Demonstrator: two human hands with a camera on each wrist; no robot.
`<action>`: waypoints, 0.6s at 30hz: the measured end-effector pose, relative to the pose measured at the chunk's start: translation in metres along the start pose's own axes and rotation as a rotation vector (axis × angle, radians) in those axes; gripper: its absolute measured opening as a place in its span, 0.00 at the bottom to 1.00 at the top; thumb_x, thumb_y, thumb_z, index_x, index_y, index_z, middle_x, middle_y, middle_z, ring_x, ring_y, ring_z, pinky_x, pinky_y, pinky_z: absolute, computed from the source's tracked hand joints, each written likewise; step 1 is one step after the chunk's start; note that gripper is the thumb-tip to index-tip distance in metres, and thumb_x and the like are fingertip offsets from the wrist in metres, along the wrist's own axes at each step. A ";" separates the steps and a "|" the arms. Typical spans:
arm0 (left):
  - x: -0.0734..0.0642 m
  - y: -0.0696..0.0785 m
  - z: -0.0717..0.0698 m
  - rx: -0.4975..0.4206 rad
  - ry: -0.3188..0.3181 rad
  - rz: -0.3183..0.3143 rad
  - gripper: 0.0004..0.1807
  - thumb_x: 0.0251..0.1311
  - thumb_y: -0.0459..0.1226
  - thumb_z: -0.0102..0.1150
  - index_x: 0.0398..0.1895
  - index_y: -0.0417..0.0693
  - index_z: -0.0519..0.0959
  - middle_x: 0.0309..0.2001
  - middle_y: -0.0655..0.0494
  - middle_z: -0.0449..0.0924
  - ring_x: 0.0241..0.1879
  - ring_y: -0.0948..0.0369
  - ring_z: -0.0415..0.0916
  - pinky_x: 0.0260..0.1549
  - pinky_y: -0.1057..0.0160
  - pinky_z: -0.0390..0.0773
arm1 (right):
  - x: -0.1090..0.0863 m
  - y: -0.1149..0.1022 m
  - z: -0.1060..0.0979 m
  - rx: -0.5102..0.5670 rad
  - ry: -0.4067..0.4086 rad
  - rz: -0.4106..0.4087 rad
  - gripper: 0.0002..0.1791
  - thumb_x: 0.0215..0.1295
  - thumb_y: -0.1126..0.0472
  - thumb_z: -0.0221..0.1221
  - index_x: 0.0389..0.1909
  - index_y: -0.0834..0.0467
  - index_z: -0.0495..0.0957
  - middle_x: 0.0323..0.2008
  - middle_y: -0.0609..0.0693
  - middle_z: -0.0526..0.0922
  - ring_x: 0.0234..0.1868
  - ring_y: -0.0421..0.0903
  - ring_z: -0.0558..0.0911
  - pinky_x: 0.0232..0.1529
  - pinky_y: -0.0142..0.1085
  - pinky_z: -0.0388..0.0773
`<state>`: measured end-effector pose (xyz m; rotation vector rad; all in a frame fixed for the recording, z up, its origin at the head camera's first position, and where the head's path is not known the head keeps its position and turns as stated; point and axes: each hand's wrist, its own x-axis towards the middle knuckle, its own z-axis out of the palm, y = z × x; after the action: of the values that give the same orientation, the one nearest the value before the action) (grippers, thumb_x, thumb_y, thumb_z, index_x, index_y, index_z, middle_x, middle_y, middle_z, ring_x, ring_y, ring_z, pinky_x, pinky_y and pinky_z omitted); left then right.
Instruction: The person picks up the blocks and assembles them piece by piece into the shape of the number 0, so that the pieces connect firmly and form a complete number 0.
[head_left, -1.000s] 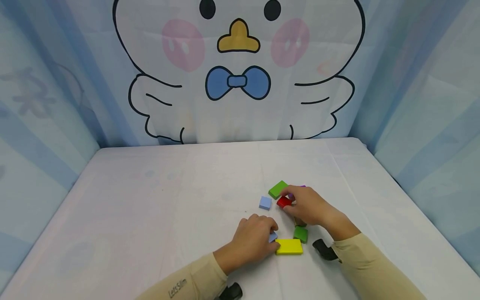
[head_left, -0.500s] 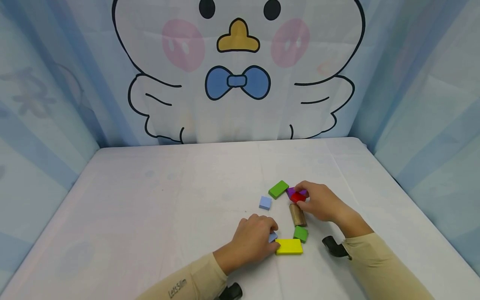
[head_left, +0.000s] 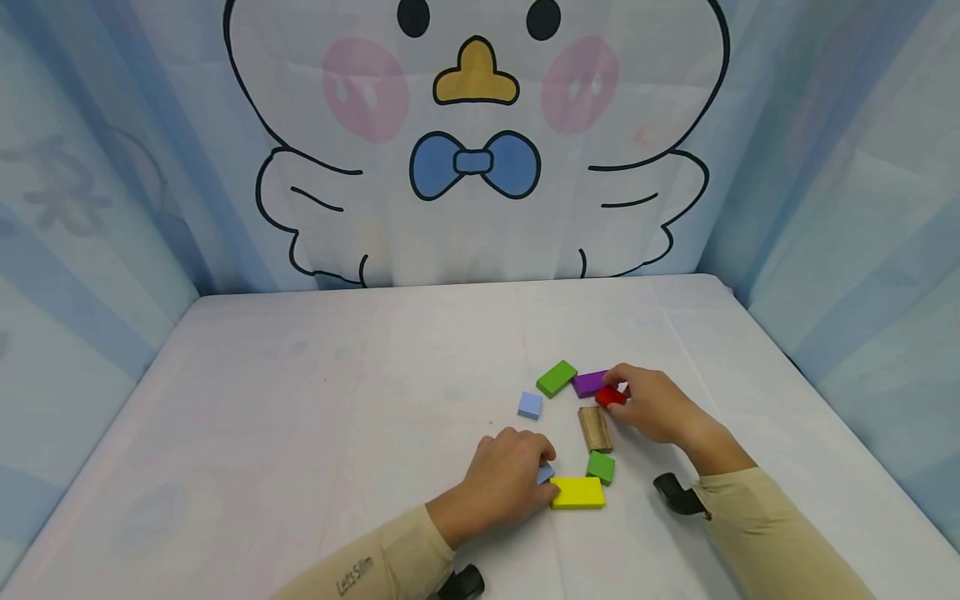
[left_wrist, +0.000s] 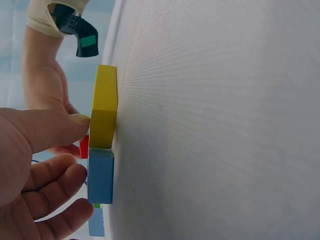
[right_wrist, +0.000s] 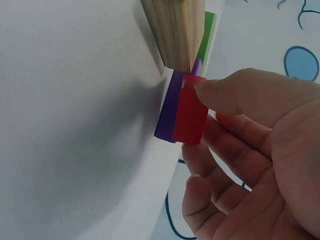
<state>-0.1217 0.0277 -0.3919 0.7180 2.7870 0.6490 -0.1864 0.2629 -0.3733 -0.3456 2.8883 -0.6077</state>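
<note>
Backdrop: a cartoon curtain (head_left: 475,233) behind a white-covered desk (head_left: 300,392). Red block (head_left: 611,397): one, gripped between thumb and fingers of the right hand (head_left: 660,406), at the right end of the purple block (head_left: 589,383); we cannot tell whether the two touch. Change noted: the red block has shifted rightward, uncovering most of the purple block; we judge its position is being adjusted, release not yet made. Left hand (head_left: 506,475): unmoved, fingers loosely bent beside a blue block (left_wrist: 100,176), thumb tip against the yellow block (head_left: 578,493). Wood block (head_left: 596,430): between purple and small green block (head_left: 601,468). Edges: all blocks well inside the desk's borders; we find moving room right of the right hand and inward, toward the blue cube (head_left: 529,406).
</note>
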 end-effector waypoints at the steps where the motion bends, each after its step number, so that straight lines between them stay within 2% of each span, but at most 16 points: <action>1: 0.000 0.000 0.000 0.000 -0.002 -0.002 0.17 0.56 0.46 0.74 0.46 0.52 0.84 0.33 0.66 0.78 0.35 0.64 0.68 0.37 0.61 0.70 | 0.001 0.000 0.001 -0.002 0.000 0.001 0.20 0.64 0.66 0.63 0.55 0.66 0.75 0.43 0.57 0.81 0.40 0.52 0.77 0.41 0.42 0.81; 18: 0.001 0.000 0.000 0.005 -0.013 -0.015 0.17 0.56 0.47 0.73 0.47 0.52 0.84 0.33 0.66 0.78 0.36 0.63 0.68 0.37 0.61 0.70 | 0.020 -0.001 0.006 0.017 0.009 0.009 0.20 0.65 0.64 0.64 0.56 0.65 0.75 0.44 0.59 0.81 0.40 0.53 0.78 0.44 0.45 0.81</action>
<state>-0.1224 0.0276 -0.3922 0.6997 2.7798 0.6330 -0.2037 0.2544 -0.3807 -0.3276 2.8899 -0.6341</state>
